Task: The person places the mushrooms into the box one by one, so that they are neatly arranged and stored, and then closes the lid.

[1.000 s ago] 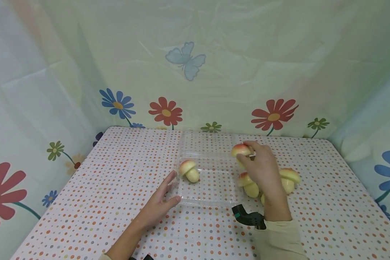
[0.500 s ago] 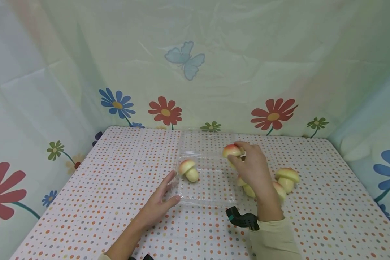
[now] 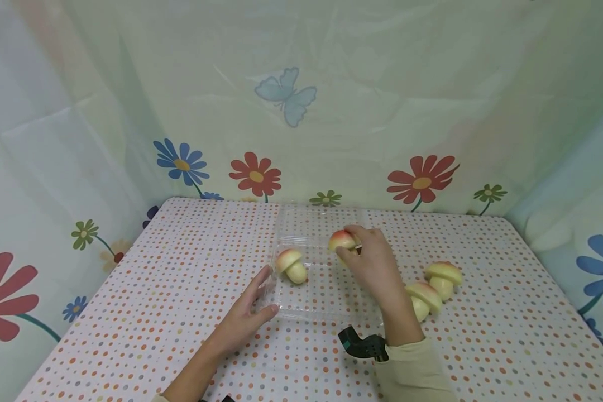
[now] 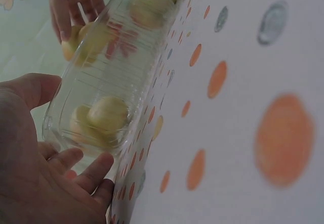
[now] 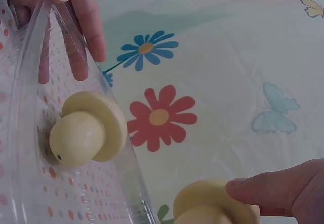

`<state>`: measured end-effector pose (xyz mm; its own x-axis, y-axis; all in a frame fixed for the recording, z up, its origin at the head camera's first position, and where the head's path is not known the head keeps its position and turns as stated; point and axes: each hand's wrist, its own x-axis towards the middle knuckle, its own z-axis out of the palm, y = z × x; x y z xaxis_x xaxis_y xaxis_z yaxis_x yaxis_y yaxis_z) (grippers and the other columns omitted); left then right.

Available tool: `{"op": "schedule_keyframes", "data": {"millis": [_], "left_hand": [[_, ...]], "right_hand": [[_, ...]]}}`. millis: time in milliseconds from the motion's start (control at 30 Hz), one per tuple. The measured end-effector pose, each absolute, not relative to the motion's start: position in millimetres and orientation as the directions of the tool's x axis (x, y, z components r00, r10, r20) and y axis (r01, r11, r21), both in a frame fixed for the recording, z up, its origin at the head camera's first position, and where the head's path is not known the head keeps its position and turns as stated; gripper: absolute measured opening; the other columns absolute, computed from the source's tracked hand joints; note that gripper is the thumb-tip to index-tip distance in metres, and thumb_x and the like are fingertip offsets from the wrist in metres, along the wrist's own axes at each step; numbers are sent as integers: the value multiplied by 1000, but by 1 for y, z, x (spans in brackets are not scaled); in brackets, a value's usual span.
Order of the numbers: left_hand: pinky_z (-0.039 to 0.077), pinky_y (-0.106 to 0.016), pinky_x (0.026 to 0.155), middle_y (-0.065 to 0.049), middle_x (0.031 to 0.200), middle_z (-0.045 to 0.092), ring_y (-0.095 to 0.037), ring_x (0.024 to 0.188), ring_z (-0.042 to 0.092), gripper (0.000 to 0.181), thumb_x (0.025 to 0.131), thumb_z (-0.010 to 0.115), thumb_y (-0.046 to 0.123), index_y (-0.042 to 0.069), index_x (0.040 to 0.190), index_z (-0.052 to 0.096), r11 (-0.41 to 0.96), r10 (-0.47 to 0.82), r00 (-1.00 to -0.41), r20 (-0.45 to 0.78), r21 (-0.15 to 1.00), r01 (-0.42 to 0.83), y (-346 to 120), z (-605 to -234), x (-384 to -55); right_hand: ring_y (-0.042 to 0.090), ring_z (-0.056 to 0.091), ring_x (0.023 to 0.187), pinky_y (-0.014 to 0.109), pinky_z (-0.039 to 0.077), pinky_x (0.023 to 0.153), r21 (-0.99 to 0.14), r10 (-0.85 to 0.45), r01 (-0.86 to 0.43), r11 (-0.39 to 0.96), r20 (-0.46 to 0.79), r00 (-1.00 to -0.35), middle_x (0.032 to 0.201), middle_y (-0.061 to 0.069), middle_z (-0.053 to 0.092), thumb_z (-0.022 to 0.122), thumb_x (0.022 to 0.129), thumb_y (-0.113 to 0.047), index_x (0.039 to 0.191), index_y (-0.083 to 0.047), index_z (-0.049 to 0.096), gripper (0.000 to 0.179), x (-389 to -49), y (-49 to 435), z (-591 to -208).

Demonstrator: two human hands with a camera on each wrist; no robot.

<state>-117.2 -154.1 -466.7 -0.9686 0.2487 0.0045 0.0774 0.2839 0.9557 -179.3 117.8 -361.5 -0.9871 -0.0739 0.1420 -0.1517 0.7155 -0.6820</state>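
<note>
A clear plastic container (image 3: 326, 312) lies with its lid (image 3: 321, 220) folded back. One toy mushroom (image 3: 292, 267), with a reddish-yellow cap and pale stem, rests tilted in its left part. My left hand (image 3: 243, 315) touches the container's left side, thumb and fingers spread around the corner with fingers mostly straight. My right hand (image 3: 374, 265) pinches a second toy mushroom (image 3: 341, 240) between thumb and fingers, above the container's back right part. In the right wrist view, this held mushroom (image 5: 207, 204) appears at the bottom, its stem partly cut off.
Two more toy mushrooms, a nearer one (image 3: 422, 300) and a farther one (image 3: 443, 278), lie on the dotted tablecloth (image 3: 492, 329) right of the container. My right wrist hides part of that area. A flowered curtain (image 3: 331, 128) stands behind the table.
My right hand has carried its toy mushroom leftward, from the container's right edge to over its inside. The nearer mushroom on the right has come into view. My left hand has stayed put.
</note>
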Motion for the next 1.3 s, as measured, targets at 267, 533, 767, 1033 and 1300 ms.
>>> {"op": "schedule_keyframes", "data": {"millis": [267, 533, 767, 1033, 1300], "left_hand": [[16, -69, 124, -3, 174, 16, -41, 156, 26, 82, 103, 63, 20, 21, 168, 13, 292, 246, -969, 14, 952, 88, -153, -466, -118], [17, -69, 124, -2, 174, 17, -40, 156, 27, 82, 103, 63, 18, 20, 168, 13, 283, 248, -969, 18, 955, 90, -153, -467, -119], [19, -69, 123, -2, 174, 17, -40, 156, 28, 82, 103, 63, 18, 21, 168, 13, 275, 252, -967, 25, 957, 97, -152, -468, -119], [20, -68, 123, -1, 174, 17, -39, 156, 27, 82, 103, 63, 20, 26, 168, 14, 282, 258, -966, 30, 954, 105, -152, -467, -121], [24, -68, 122, -2, 174, 15, -37, 157, 27, 81, 104, 62, 16, 24, 168, 12, 253, 273, -962, 23, 963, 95, -155, -467, -119]], "right_hand": [[33, 61, 95, 45, 53, 77, -675, -97, -168, 719, 143, -985, 130, 29, 56, 70, 97, -21, 145, -3, 57, 53, -181, 109, -365], [33, 63, 94, 46, 54, 76, -660, -107, -183, 729, 155, -982, 126, 28, 58, 70, 96, -21, 141, -3, 60, 49, -182, 101, -372], [28, 58, 86, 39, 49, 70, -652, -115, -175, 738, 133, -984, 127, 26, 59, 72, 95, -22, 141, -5, 61, 51, -183, 96, -379], [30, 58, 92, 42, 50, 71, -635, -126, -169, 754, 112, -986, 129, 26, 59, 73, 95, -22, 142, -6, 61, 52, -186, 90, -382], [31, 62, 94, 45, 52, 73, -609, -140, -181, 772, 115, -983, 124, 24, 62, 75, 93, -22, 137, -5, 64, 49, -185, 82, -391]]}}
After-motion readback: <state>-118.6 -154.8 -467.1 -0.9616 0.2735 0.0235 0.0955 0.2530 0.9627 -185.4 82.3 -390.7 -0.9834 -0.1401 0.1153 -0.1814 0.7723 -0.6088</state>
